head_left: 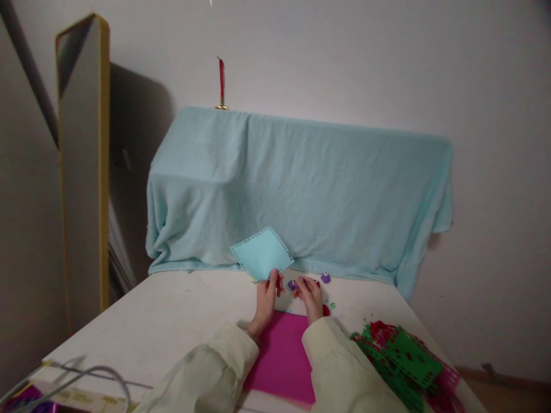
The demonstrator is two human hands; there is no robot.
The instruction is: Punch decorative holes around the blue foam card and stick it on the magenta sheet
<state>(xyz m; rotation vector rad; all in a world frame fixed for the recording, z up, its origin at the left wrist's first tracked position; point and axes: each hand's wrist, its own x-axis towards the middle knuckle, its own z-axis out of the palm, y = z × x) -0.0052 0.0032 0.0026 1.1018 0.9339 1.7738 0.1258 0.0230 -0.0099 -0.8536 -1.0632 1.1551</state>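
Left hand [266, 298] fingers pinch the blue sheet [262, 253] by its corner; right hand [310, 295] fingers grip a purple piece [293, 284]. Best keep that sheet steady.

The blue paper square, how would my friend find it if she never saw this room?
Start at the big blue cloth draped at the table's far end. Right before it, the left hand holds up the blue paper square by one corner. Unlike the flat pink sheet, it has punched dotted edges.

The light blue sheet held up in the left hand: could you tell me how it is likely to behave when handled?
The light blue sheet stands up flat from a pinch by the left hand at one corner, so it seems fairly stiff and light. Its perforated edges look thin, so they may tear or bend if gripped hard.
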